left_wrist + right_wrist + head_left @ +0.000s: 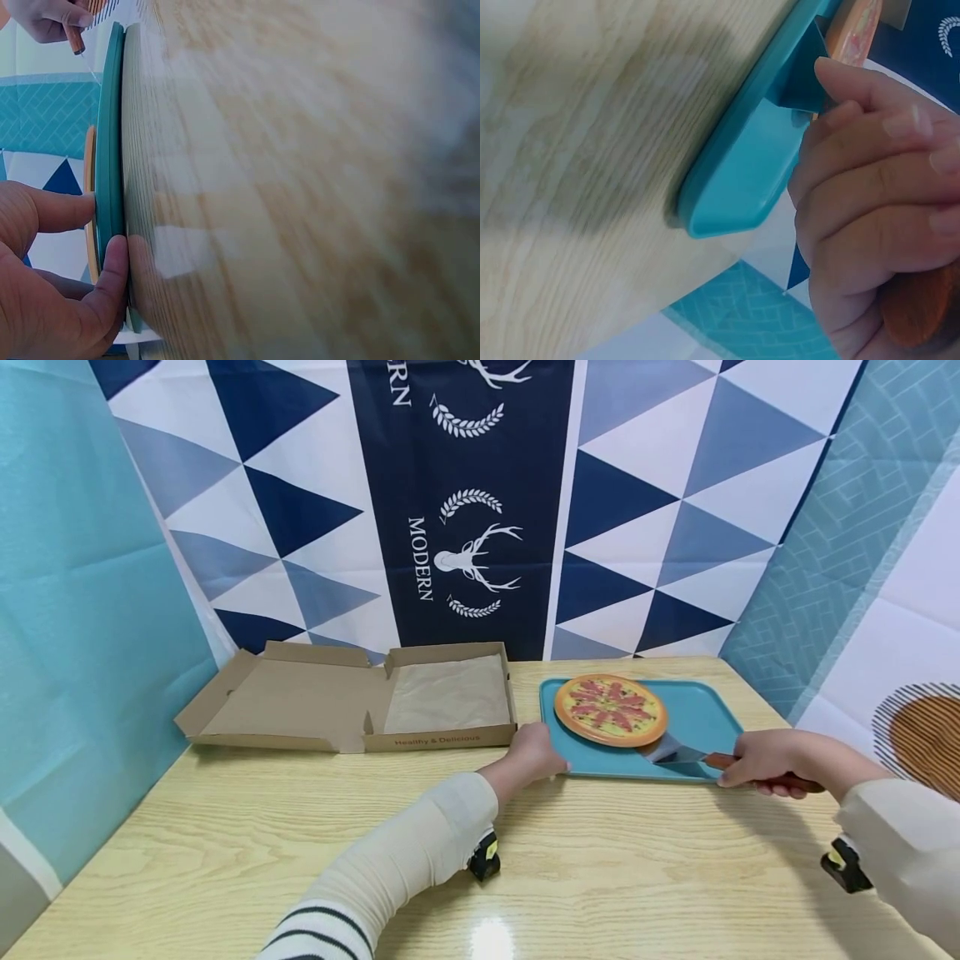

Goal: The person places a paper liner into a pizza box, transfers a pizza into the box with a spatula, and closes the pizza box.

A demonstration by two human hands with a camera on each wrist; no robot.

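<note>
A round toy pizza point(611, 710) with a golden crust lies at the left of a teal tray point(705, 714). My right hand point(772, 760) grips the wooden handle of a pizza server point(678, 753), its metal blade reaching under the pizza's lower right edge. In the right wrist view the fingers point(877, 187) are curled round that handle. At the tray's near left corner is my left hand point(531, 752). The left wrist view shows its thumb and a finger point(109, 281) pinching the tray's rim point(110, 150), close to the crust.
An opened cardboard pizza box point(442, 741), with brown paper point(450, 693) inside, stands left of the tray, its lid point(292, 697) folded out to the left. Patterned cloth point(465, 510) hangs behind the wooden table point(600, 868).
</note>
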